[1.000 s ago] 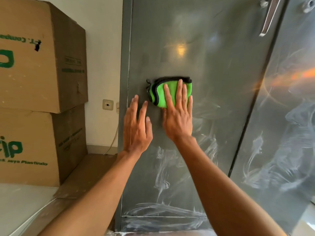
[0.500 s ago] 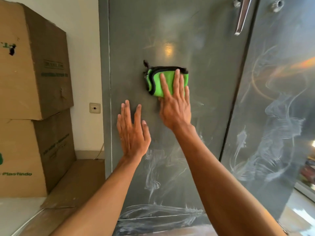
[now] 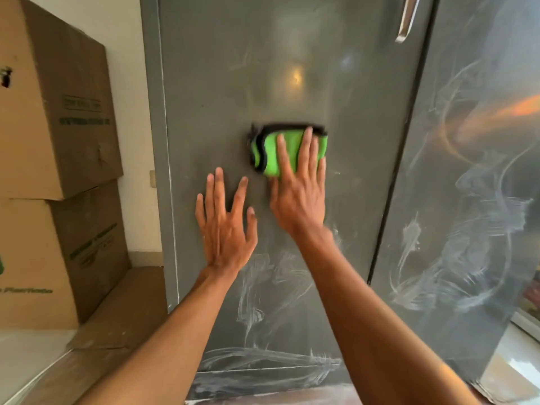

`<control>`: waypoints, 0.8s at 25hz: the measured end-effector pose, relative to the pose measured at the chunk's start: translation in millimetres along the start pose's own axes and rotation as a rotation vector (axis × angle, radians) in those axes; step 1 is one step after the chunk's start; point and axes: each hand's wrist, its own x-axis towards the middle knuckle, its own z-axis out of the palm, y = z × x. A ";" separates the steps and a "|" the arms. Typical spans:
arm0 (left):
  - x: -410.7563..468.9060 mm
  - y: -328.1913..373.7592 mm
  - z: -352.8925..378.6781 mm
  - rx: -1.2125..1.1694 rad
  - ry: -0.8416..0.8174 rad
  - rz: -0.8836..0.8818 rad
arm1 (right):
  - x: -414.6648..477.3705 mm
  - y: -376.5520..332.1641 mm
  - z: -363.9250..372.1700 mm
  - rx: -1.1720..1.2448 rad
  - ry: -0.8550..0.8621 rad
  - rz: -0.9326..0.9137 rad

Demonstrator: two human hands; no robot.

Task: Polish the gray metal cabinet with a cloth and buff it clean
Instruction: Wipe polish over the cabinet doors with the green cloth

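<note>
The gray metal cabinet (image 3: 222, 89) fills the middle of the view, its left door facing me. A folded green cloth with black edging (image 3: 270, 150) lies flat against that door at mid height. My right hand (image 3: 298, 191) presses the cloth to the metal with straight fingers spread over it. My left hand (image 3: 226, 226) rests flat on the door just left of and below the cloth, fingers splayed. White polish smears (image 3: 263, 287) streak the door below both hands and along its bottom edge. The right door (image 3: 473, 200) stands open at an angle, also smeared.
Two stacked cardboard boxes (image 3: 52, 176) stand at the left against a white wall. A flat sheet of cardboard (image 3: 117, 317) lies on the floor beside the cabinet. A metal handle (image 3: 406, 21) hangs at the top right of the left door.
The cloth under my right hand has shifted slightly right and down across the door. My left hand has stayed flat on the door just below and left of the cloth. The view has shifted left.
</note>
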 end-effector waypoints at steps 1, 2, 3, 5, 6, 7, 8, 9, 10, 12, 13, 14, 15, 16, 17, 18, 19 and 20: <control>3.6 4.5 2.2 0.015 0.010 -0.006 | 15.1 -3.1 -2.7 0.023 0.023 0.027; 7.9 8.8 5.6 0.022 0.022 -0.024 | 17.7 -4.1 -0.6 0.042 0.041 0.043; 12.7 13.7 9.1 0.020 0.041 -0.051 | 8.2 -1.8 5.5 0.067 0.051 0.049; 17.6 27.2 15.8 0.009 0.094 -0.113 | -37.2 8.8 21.5 0.076 0.045 0.044; 16.0 35.5 20.1 0.005 0.109 -0.136 | -63.8 20.7 30.4 0.059 0.024 0.034; 9.4 42.7 24.5 -0.003 0.114 -0.154 | -90.0 35.7 36.6 0.037 -0.016 0.026; -1.9 47.8 29.1 -0.019 0.120 -0.171 | -110.7 53.1 39.6 0.003 -0.057 -0.004; -15.7 51.7 34.8 -0.033 0.128 -0.191 | -119.2 70.8 37.5 -0.033 -0.081 -0.070; -28.8 53.4 41.0 -0.030 0.127 -0.221 | -116.0 84.6 32.1 -0.061 -0.093 -0.150; -49.7 59.5 53.6 -0.009 0.113 -0.271 | -87.1 95.3 20.6 -0.102 -0.102 -0.213; -57.4 65.2 56.8 -0.019 0.089 -0.290 | -66.7 91.5 12.1 -0.080 -0.083 -0.172; -60.9 71.3 57.0 -0.042 0.059 -0.291 | -45.9 85.2 2.3 -0.051 -0.065 -0.108; -61.4 77.0 55.0 -0.036 0.035 -0.282 | -29.6 76.1 -4.5 -0.031 -0.063 -0.051; -58.8 79.5 51.4 -0.028 0.013 -0.274 | -21.2 67.7 -7.4 -0.041 -0.057 -0.015; -55.0 78.0 49.1 -0.033 0.001 -0.261 | -20.0 62.4 -7.6 -0.061 -0.038 -0.005; -53.8 75.3 46.2 -0.032 -0.010 -0.253 | -23.9 62.5 -7.7 -0.073 -0.026 -0.010; -52.5 73.4 43.2 -0.020 -0.018 -0.243 | -33.2 68.2 -6.2 -0.062 -0.023 -0.017; -50.1 72.9 40.8 -0.008 -0.025 -0.229 | -50.2 75.6 -1.7 -0.046 -0.027 -0.020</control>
